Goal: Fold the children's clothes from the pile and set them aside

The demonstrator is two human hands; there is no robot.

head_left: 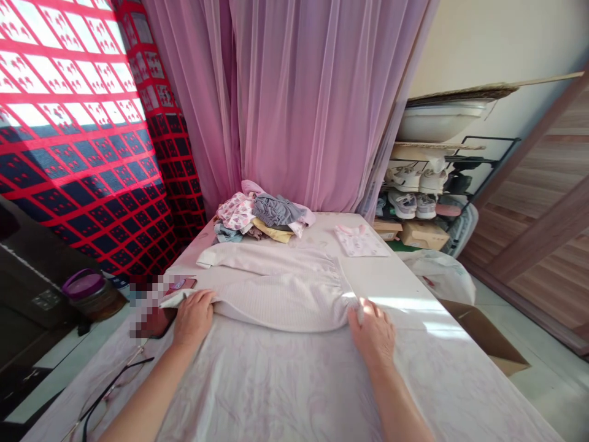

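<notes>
Pale, fine-ribbed trousers (285, 301) lie sideways across the cloth-covered table, with the two legs pointing left and the gathered waist on the right. My left hand (194, 318) has its fingers closed on the hem of the nearer leg. At the near corner of the waistband, my right hand (375, 334) pinches the fabric between thumb and fingers. The farther leg lies flat behind the nearer one. Beyond the trousers sits a heap of crumpled clothes (276, 212) in pink, grey and yellow. A folded white-and-pink garment (361, 240) rests at the far right.
Eyeglasses (110, 387) and a phone (183, 284) lie along the table's left side. A purple-lidded jar (92, 298) stands beyond that edge. Purple curtains (299, 104) hang behind. On the right are a shoe rack (414, 184), a plastic bag (442, 276) and a cardboard box (488, 337).
</notes>
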